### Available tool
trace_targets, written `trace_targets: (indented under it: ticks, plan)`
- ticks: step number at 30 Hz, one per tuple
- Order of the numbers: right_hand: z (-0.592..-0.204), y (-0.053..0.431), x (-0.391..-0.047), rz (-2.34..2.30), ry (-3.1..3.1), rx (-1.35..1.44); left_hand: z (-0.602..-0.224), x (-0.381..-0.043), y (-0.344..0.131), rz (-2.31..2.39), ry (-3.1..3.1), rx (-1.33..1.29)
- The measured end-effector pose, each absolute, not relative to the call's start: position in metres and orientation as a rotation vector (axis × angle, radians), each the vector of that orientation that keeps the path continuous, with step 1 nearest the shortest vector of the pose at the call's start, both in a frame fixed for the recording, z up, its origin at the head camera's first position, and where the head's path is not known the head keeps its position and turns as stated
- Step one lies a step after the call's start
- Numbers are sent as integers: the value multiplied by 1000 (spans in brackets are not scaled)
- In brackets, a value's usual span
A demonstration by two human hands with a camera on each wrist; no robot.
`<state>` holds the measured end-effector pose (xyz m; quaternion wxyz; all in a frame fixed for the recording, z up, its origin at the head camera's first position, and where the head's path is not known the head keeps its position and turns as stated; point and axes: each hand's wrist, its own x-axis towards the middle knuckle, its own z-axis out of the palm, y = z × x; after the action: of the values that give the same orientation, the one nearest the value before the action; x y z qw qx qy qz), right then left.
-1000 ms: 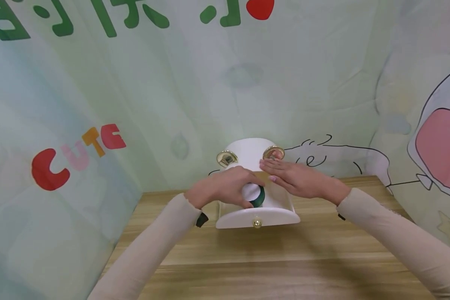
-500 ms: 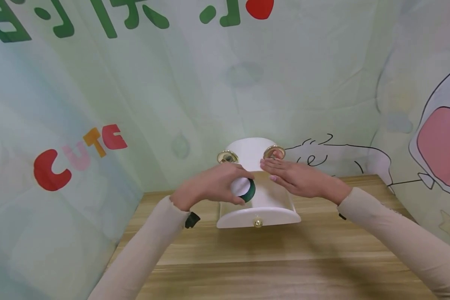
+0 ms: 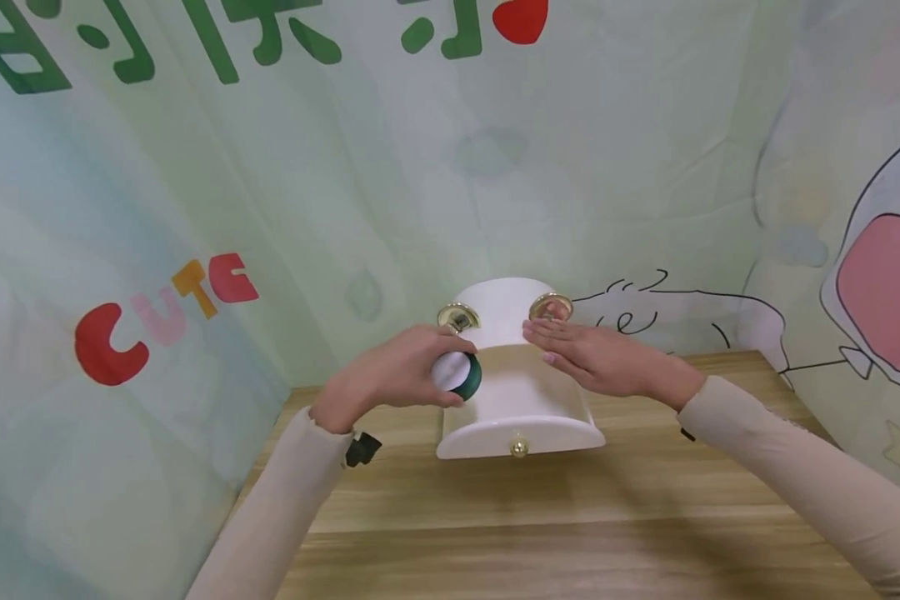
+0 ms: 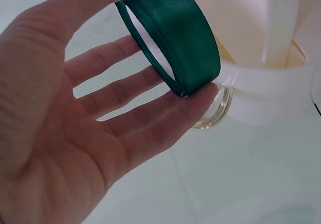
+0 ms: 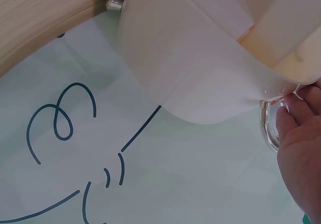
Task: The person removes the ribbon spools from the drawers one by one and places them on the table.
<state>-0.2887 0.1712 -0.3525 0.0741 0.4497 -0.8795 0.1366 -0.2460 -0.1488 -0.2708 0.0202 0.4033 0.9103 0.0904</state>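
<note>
Against printed curtain (image 3: 390,208), at wood-grain table (image 3: 532,525) — pinches green ribbon roll (image 3: 467,379) between thumb and fingers of left hand (image 3: 393,367), near left edge of pulled-out drawer (image 3: 487,437) — rests straight-fingered right hand (image 3: 607,358) against white box (image 3: 498,312), beside gold fitting (image 3: 552,307).

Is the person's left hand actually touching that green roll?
Touching. The left wrist view shows the left hand pinching the green roll between thumb and finger.

We saw a green-and-white roll (image 3: 459,376), a white drawer (image 3: 483,438) with a gold knob (image 3: 520,448), beige sleeves (image 3: 270,508) and a wood-grained worktop (image 3: 450,537).
</note>
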Motion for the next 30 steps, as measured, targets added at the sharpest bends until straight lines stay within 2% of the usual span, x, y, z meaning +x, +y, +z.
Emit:
trace_targets:
  ticks: [17,30]
  plan:
    - [-354,174,-290,395,-2605,1350,-287,-252,-188,378,2940,969]
    - [-355,173,-290,422,-2588,1363,-331,-279,-214,350,2904,853]
